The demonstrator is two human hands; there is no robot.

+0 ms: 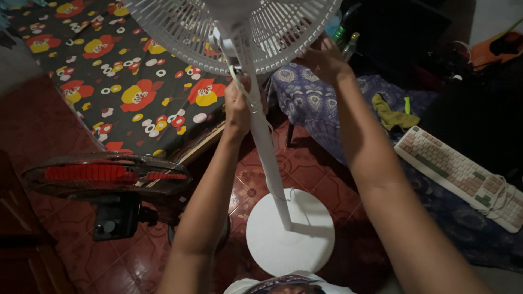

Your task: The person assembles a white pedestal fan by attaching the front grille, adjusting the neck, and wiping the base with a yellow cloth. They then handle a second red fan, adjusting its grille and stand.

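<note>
A white pedestal fan stands in front of me, its round grille (185, 32) at the top of the view, a thin pole (267, 158) running down to a round white base (289, 239) on the red tiled floor. My left hand (238, 106) is closed around the upper pole just below the motor housing, where a white cord hangs. My right hand (324, 57) grips the lower right rim of the grille.
A second fan with red blades and a dark cage (106, 177) stands low at the left. A mattress with a dark flowered sheet (125, 81) lies behind. A blue patterned cloth (310, 103), a yellow rag (392, 115) and a keyboard (460, 174) are at the right.
</note>
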